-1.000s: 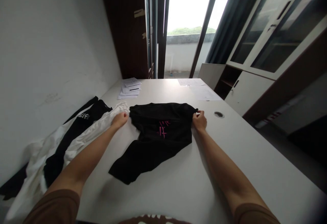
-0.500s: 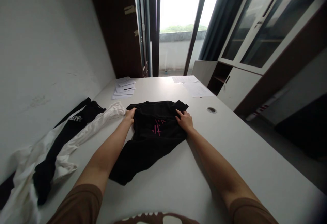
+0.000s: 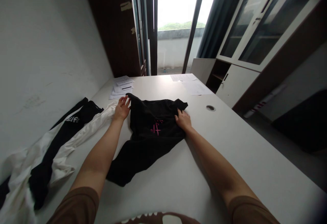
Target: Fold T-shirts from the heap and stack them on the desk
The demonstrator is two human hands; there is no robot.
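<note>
The black garment lies on the white desk, left hand pinching its far corner, right hand resting on it, grip unclear to me; rumpled clothes crowd the left side, papers lie beyond

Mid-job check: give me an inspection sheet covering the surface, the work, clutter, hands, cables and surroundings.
Surface: white table, with a ringed hole on the right.
Work: black garment with pink print, spread out, creased, print partly hidden.
Clutter: black and white clothes along the left; papers at the far left and far right.
Left hand: fingers at the garment's far left corner; grip unclear.
Right hand: on the garment's right side; grip unclear.
Cables: nothing seen.
Surroundings: wall left, window ahead, cabinet right.
</note>
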